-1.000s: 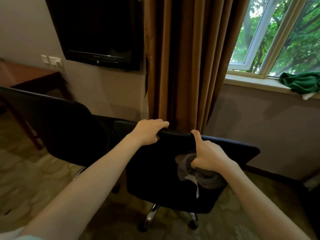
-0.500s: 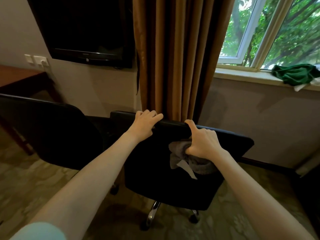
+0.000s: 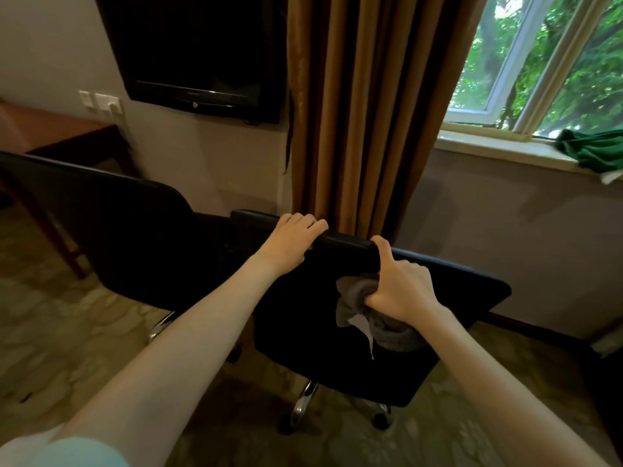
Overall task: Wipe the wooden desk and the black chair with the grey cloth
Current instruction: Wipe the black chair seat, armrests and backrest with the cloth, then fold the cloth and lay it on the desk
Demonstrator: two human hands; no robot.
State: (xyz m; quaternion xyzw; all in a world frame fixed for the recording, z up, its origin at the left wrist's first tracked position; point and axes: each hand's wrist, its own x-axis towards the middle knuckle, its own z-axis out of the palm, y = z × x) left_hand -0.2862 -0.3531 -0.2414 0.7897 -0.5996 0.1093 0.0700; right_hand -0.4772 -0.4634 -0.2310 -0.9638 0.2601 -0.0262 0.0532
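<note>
Little is found changed over the last second: both grips are kept on the top edge of the black chair [image 3: 303,332] backrest, and only the view is seen to have swung slightly. Left grip [image 3: 291,241]: fingers curled over the edge, nothing else held. Right grip [image 3: 401,291]: thumb hooked over the same edge, the other fingers closed round the bunched grey cloth [image 3: 354,298], which is held against the near face of the backrest with a tail left hanging. No wiping stroke is registered; the chair is judged to be steadied or repositioned first. The wooden desk [image 3: 60,133] is seen far left, beyond a second black chair [image 3: 118,230], well apart from the cloth.
</note>
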